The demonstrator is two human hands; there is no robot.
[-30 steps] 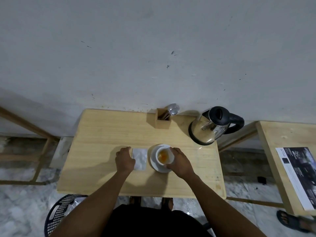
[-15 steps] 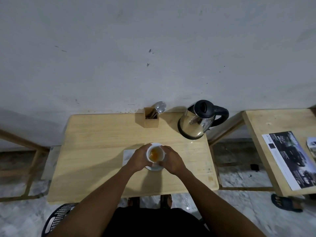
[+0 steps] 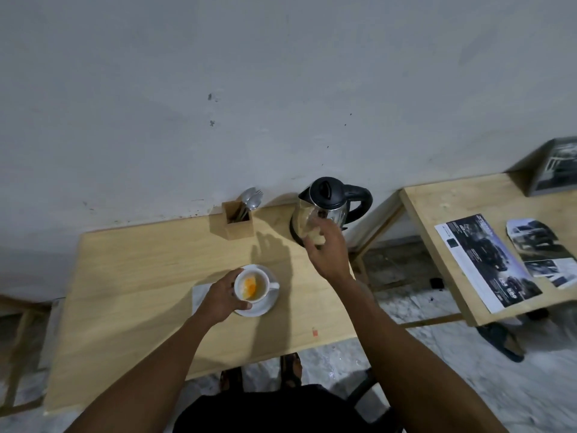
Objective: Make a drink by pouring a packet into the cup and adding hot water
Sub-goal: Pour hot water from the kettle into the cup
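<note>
A white cup (image 3: 253, 286) with orange powder inside stands on a white saucer (image 3: 269, 304) near the middle of the wooden table (image 3: 140, 276). My left hand (image 3: 222, 299) grips the cup's left side. A flat white packet (image 3: 198, 295) lies just left of the saucer, mostly hidden under that hand. My right hand (image 3: 326, 252) is raised with fingers spread, in front of the steel kettle (image 3: 324, 214), whose lid and handle are black. It holds nothing.
A wooden holder with spoons (image 3: 239, 218) stands at the table's back edge by the wall. To the right, a second wooden table (image 3: 462, 207) carries printed sheets (image 3: 487, 260). A sandal (image 3: 505, 342) lies on the marble floor beneath it.
My right hand left the cup and moved up and right to the kettle. My left hand stayed on the cup. The view turned right.
</note>
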